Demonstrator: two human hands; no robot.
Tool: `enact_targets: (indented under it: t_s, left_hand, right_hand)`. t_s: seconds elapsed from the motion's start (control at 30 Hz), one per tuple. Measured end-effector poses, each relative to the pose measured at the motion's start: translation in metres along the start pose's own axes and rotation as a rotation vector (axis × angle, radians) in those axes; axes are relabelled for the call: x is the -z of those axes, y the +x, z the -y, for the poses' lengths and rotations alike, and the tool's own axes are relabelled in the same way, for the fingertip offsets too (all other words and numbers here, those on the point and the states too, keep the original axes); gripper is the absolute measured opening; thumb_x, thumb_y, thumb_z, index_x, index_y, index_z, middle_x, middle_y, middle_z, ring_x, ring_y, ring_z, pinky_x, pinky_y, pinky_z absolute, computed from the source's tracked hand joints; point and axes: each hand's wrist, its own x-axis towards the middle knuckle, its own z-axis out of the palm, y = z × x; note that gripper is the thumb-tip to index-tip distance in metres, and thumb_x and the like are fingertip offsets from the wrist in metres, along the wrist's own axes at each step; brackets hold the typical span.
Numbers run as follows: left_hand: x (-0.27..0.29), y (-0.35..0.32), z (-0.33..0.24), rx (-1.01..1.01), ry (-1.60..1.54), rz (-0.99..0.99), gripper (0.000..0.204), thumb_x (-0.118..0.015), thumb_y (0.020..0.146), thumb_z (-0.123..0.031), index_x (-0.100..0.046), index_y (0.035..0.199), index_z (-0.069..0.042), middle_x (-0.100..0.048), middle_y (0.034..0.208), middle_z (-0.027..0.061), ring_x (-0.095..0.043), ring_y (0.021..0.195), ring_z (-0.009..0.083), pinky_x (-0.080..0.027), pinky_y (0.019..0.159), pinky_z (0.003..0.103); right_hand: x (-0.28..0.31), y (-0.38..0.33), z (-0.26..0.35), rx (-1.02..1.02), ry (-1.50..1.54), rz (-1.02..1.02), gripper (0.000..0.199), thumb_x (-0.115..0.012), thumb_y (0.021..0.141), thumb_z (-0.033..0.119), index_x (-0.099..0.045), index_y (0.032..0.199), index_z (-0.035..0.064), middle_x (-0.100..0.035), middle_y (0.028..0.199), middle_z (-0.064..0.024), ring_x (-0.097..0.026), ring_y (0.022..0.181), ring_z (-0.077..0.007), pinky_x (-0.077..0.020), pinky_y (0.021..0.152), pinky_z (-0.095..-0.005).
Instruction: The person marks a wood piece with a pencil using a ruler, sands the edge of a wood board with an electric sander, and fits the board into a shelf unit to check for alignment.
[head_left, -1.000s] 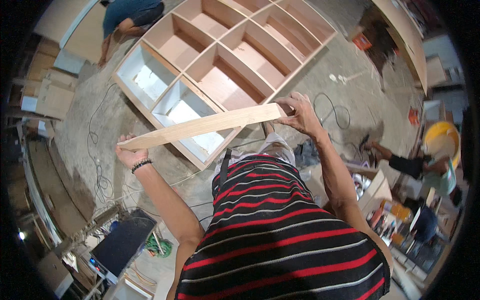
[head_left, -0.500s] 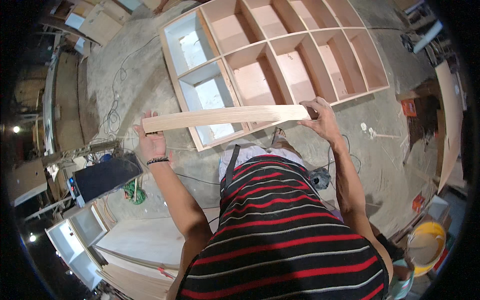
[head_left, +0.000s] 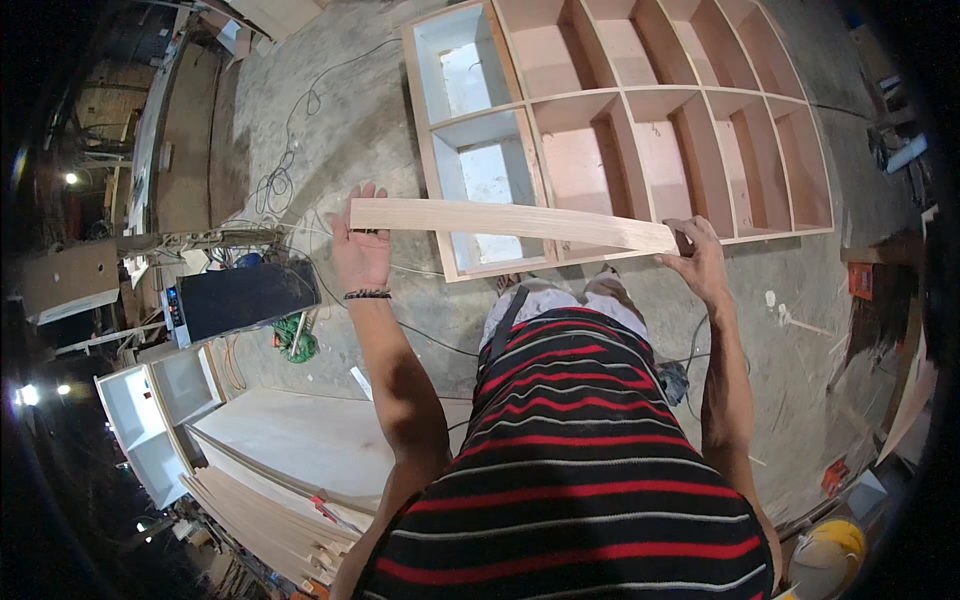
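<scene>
Two hands clamp plank (head_left: 515, 223) ends: left hand (head_left: 360, 250), right hand (head_left: 700, 262); plank spans between.

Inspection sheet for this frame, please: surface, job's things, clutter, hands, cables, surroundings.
Surface: bare concrete floor, dusty.
Job's things: long wooden plank held level above an open-faced shelf unit lying on the floor.
Clutter: stacked boards, yellow helmet, white cabinet.
Hands: left hand grips the plank's left end; right hand grips its right end.
Cables: loose cables across the floor.
Surroundings: black machine, dim workshop edges.
</scene>
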Motion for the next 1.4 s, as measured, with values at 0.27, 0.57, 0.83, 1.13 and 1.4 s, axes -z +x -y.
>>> enact_targets:
  t_s: [0.27, 0.57, 0.83, 1.13, 1.4]
  left_hand:
    - [0.054, 0.037, -0.047, 0.067, -0.078, 0.095, 0.084, -0.041, 0.108, -0.061, -0.032, 0.158, 0.006, -0.044, 0.159, 0.0261, -0.046, 0.146, 0.0388, -0.042, 0.120, 0.048]
    - [0.115, 0.065, -0.084, 0.122, -0.008, 0.110, 0.060, -0.043, 0.113, -0.034, -0.034, 0.158, 0.005, -0.043, 0.160, 0.0259, -0.041, 0.150, 0.0388, -0.040, 0.121, 0.047]
    - [0.186, 0.051, -0.091, 0.084, 0.687, 0.141, 0.041, -0.058, 0.104, -0.022, -0.058, 0.137, 0.001, -0.066, 0.133, 0.0211, -0.061, 0.129, 0.0294, -0.051, 0.106, 0.044]
    - [0.255, -0.090, 0.018, 0.739, 0.860, 0.348, 0.029, -0.073, 0.083, 0.000, -0.073, 0.112, 0.005, -0.075, 0.105, 0.0058, -0.071, 0.096, 0.0147, -0.057, 0.089, 0.031]
    - [0.193, -0.095, 0.266, 0.771, 0.749, 0.022, 0.021, -0.074, 0.093, -0.003, -0.073, 0.114, 0.001, -0.072, 0.099, 0.0053, -0.068, 0.092, 0.0144, -0.056, 0.082, 0.031]
  right_hand:
    - [-0.061, 0.001, 0.061, -0.102, -0.079, 0.092, 0.058, -0.092, 0.071, 0.016, -0.071, 0.124, 0.0026, -0.063, 0.105, -0.0162, -0.065, 0.098, -0.0333, -0.0530, 0.086, -0.0415]
    - [-0.106, 0.012, 0.117, -0.197, -0.083, 0.140, 0.060, -0.091, 0.072, 0.020, -0.070, 0.126, 0.0030, -0.062, 0.106, -0.0178, -0.064, 0.099, -0.0379, -0.0521, 0.088, -0.0465]
    - [-0.132, 0.052, 0.111, -0.042, -0.420, 0.091, 0.064, -0.091, 0.072, 0.016, -0.069, 0.132, 0.0133, -0.058, 0.123, -0.0179, -0.058, 0.114, -0.0374, -0.0489, 0.097, -0.0482]
    - [-0.221, 0.170, -0.020, -0.070, -0.071, 0.120, 0.057, -0.079, 0.092, 0.017, -0.062, 0.146, 0.0142, -0.052, 0.148, -0.0238, -0.062, 0.109, -0.0278, -0.0527, 0.102, -0.0412]
    - [-0.415, 0.224, -0.098, -0.752, 1.001, 0.127, 0.062, -0.069, 0.096, 0.012, -0.048, 0.153, -0.0023, -0.067, 0.104, -0.0089, -0.061, 0.088, -0.0132, -0.0547, 0.079, -0.0299]
